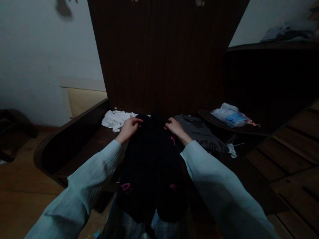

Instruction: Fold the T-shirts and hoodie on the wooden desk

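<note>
A pair of black trousers [152, 161] with small pink marks hangs from the dark wooden surface down toward my lap, its two legs parting at the lower end. My left hand [130, 127] pinches the upper left edge of the trousers. At the upper right edge, my right hand [175, 130] grips the same cloth with bent fingers. A crumpled white cloth [115, 119] lies just left of my left hand. Beyond my right wrist is a grey shirt [201, 133] with dark lettering.
A tall dark wooden panel [162, 56] rises behind the surface, with a curved side rail [69, 136] at left. On a rounded shelf [243, 129] at right sits a blue and white plastic packet [229, 115]. Slatted wood [292, 157] stands far right.
</note>
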### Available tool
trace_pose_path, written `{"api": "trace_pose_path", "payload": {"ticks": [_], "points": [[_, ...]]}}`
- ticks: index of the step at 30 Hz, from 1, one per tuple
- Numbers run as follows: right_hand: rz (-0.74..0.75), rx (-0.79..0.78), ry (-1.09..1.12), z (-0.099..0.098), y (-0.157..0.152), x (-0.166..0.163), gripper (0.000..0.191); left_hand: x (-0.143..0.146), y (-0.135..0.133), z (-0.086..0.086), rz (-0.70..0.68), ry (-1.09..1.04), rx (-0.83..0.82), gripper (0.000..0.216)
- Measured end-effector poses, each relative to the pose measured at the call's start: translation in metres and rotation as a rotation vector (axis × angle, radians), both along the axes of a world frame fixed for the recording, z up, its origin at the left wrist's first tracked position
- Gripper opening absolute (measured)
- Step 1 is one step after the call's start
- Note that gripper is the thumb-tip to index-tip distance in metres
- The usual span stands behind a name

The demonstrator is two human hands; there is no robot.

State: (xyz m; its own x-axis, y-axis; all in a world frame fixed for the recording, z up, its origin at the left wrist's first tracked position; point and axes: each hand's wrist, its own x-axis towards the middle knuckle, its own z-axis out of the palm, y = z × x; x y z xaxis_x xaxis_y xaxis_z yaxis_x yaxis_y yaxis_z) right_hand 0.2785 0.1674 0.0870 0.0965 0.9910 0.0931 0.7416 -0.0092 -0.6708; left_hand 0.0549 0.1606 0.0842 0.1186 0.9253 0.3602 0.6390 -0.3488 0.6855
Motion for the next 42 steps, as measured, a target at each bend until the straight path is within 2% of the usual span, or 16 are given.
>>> {"api": "trace_pose_path", "payload": {"ticks": [3,5,8,10,12,14,17,19,22,25,27,29,34,38,42], "points": [[0.064,0.232,-0.071,0.018,-0.005,0.010,0.022,-0.004,0.005,0.013,-0.020,0.026,0.286,0.041],[0.096,0.291,-0.088,0.030,0.005,0.015,0.030,-0.002,0.018,0.022,-0.029,0.069,0.349,0.047],[0.153,0.269,-0.025,0.042,0.033,0.015,0.048,0.008,0.044,0.031,-0.044,0.221,0.308,0.059],[0.207,0.237,0.045,0.041,0.052,0.010,0.065,0.017,0.056,0.029,-0.047,0.363,0.239,0.065],[0.239,0.166,0.051,0.031,0.061,0.002,0.080,0.024,0.059,0.020,-0.026,0.508,0.143,0.066],[0.216,0.068,-0.026,0.015,0.059,-0.006,0.086,0.029,0.053,0.006,0.011,0.623,0.053,0.059],[0.181,0.030,-0.216,-0.013,0.037,-0.011,0.082,0.029,0.031,-0.015,0.037,0.698,0.012,0.040],[0.224,0.082,-0.333,-0.029,0.018,-0.010,0.068,0.025,0.014,-0.026,0.030,0.700,0.029,0.029],[0.286,0.094,-0.459,-0.048,-0.012,-0.003,0.044,0.016,-0.008,-0.036,-0.001,0.668,0.042,0.023],[0.343,0.067,-0.526,-0.063,-0.039,0.003,0.036,0.008,-0.025,-0.046,-0.157,0.647,-0.015,0.023],[0.369,0.079,-0.548,-0.072,-0.055,0.004,0.039,0.005,-0.036,-0.054,-0.283,0.642,-0.027,0.028],[0.350,0.074,-0.566,-0.079,-0.068,0.003,0.042,0.005,-0.043,-0.062,-0.339,0.634,-0.019,0.036],[0.277,-0.033,-0.607,-0.075,-0.076,-0.003,0.047,0.011,-0.048,-0.070,-0.307,0.702,-0.086,0.048],[0.308,-0.108,-0.612,-0.066,-0.064,-0.006,0.050,0.015,-0.039,-0.066,-0.289,0.791,-0.132,0.052],[0.305,-0.124,-0.605,-0.063,-0.047,-0.007,0.046,0.018,-0.022,-0.062,-0.255,0.790,-0.225,0.052]]}}
